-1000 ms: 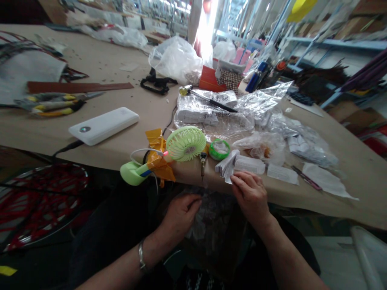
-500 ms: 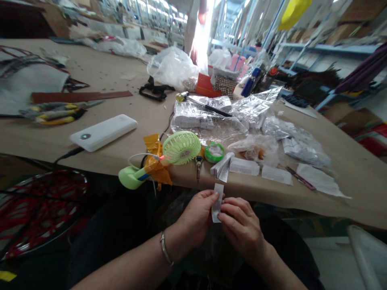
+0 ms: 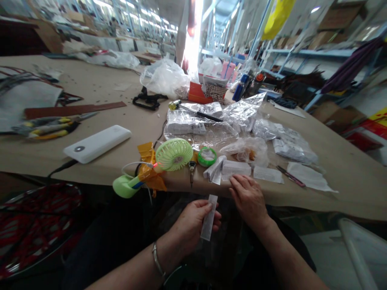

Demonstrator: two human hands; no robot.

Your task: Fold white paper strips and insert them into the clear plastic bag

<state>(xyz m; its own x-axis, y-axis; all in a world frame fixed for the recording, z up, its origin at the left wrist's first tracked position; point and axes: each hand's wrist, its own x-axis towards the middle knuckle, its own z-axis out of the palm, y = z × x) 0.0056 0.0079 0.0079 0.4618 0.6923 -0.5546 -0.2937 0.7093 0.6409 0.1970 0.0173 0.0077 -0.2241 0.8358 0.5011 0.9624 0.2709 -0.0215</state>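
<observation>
My left hand (image 3: pixel 190 221), a bangle on its wrist, pinches a narrow whitish label strip (image 3: pixel 207 226) between thumb and fingers, below the table edge. My right hand (image 3: pixel 250 201) is apart from it, fingers stretched forward. Its fingertips rest at the near edge of a stack of printed white labels (image 3: pixel 236 167). Left of that stack lies a folded bundle of white labels (image 3: pixel 215 171). Another printed label sheet (image 3: pixel 267 174) is to the right. A green round container (image 3: pixel 207 163) with something whitish inside stands behind the bundle.
A green fan (image 3: pixel 174 155) is taped at the table edge, beside a soldering-iron-like tool (image 3: pixel 192 171). A white power bank (image 3: pixel 98 144) lies left. Plastic-wrapped packets (image 3: pixel 193 121) bear a hammer-like tool (image 3: pixel 198 112). A slim cutter (image 3: pixel 290 176) lies right.
My right hand has let go of the strip and moved up and right to the label stack. My left hand keeps the strip, now slightly lower and left. The view has shifted a little.
</observation>
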